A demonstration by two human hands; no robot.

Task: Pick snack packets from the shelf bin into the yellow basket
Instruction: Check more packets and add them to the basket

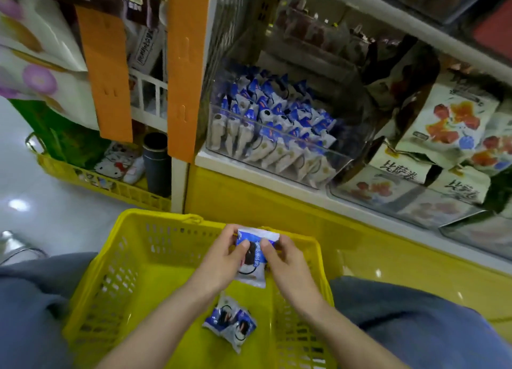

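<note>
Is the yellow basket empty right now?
No, at least two blue-and-white snack packets lie on the floor of the yellow basket.

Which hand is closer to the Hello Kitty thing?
Left. The left hand sits below-right of the Hello Kitty item; the right hand is farther right, beyond the held packet.

A white shelf (235,170) runs from centre left down towards the right, above a yellow base panel (249,199); directly on it sits a clear bin (266,126), packed with blue-and-white snack packets (266,111) standing in rows; just beside it on the right sits a second clear bin (401,202) holding white pouches (454,125) printed with red fruit; at far left, a glossy pale floor (41,202) carries a second yellow basket (91,180).
</note>
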